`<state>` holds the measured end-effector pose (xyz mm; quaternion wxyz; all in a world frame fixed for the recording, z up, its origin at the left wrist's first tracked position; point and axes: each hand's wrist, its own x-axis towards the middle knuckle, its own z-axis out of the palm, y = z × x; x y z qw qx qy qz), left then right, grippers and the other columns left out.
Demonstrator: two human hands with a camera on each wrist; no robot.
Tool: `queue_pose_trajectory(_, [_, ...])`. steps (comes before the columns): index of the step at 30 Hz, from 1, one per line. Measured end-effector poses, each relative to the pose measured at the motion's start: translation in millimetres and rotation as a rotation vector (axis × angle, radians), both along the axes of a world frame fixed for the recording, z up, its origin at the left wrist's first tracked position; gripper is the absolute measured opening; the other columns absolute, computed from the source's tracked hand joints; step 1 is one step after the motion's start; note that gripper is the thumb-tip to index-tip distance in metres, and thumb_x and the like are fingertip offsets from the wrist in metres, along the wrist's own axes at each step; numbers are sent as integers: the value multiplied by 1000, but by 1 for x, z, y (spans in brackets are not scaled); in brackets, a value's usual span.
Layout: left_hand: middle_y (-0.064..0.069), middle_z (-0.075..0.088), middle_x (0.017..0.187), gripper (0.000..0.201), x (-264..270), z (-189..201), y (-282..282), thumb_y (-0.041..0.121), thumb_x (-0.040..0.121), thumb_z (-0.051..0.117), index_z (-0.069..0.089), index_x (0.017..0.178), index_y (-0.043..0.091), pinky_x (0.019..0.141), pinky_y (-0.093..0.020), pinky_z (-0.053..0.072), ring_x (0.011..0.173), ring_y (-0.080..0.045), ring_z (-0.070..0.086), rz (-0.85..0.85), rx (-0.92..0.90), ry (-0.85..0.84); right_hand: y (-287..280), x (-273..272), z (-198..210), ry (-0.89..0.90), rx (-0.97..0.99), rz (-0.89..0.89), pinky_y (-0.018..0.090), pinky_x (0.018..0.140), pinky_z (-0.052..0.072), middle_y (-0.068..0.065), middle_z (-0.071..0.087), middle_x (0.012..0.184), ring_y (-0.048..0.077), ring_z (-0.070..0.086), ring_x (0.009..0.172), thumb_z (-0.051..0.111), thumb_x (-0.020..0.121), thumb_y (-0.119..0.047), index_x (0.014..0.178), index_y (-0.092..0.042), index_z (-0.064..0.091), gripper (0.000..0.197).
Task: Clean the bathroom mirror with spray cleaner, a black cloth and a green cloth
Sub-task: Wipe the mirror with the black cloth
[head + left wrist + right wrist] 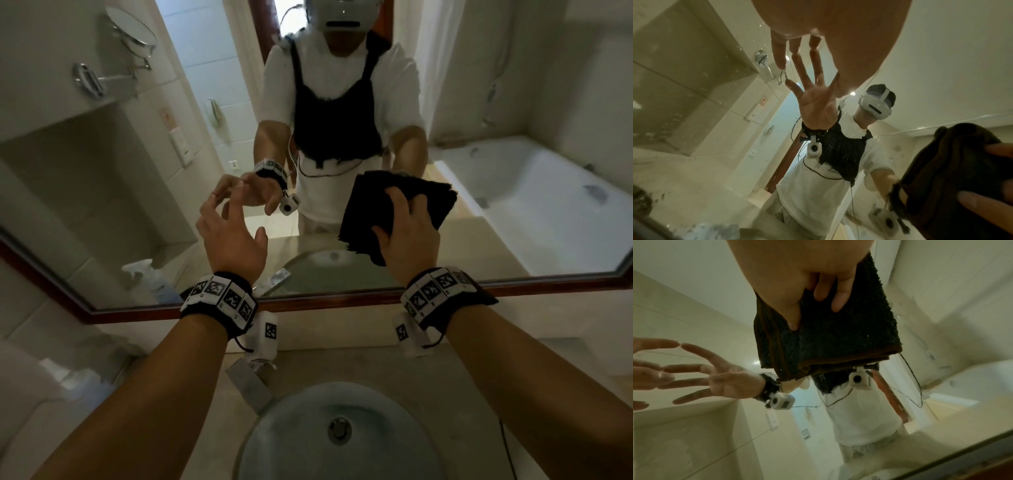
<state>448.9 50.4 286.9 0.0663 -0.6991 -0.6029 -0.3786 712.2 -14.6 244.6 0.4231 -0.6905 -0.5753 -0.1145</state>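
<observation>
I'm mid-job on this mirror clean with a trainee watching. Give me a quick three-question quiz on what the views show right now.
1. True or false: the left hand holds a green cloth.
2. Multiple choice: the black cloth is A) lying in the sink, B) pressed to the mirror under the right hand, C) draped over the bathtub.
3. Fill in: the spray bottle shows only as a reflection near the mirror's lower ____ corner.

Key:
1. False; it is empty, fingers spread near the glass.
2. B; the fingers lie spread on the folded cloth.
3. Left.
</observation>
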Motion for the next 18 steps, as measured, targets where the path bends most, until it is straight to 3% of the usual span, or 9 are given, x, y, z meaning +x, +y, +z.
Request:
queue_pose_trajectory(3, [-18,29,147,79,-9,10,-3,25,84,74,32,151,27,109,-50,39,131,-39,35,-35,-15,1,3,-6,15,-34,18,8,45,62,56,17,45,118,37,55,97,72,82,-23,137,-25,34,66])
queue_pose_trajectory(8, [-17,40,134,82,-23,32,-3,24,87,70,24,154,26,100,-48,46,116,-37,48,-65,-71,-54,12,-22,52,-95,65,-3,41,62,54,16,45,116,34,54,96,74,81,-22,140,-25,38,69])
queue_pose_trajectory(18, [-9,36,139,66,-74,97,13,29,87,71,39,145,28,98,-51,44,126,-30,38,-24,20,-94,28,-70,122,-240,173,-77,38,64,48,18,47,113,35,48,99,72,81,-20,141,-20,47,64])
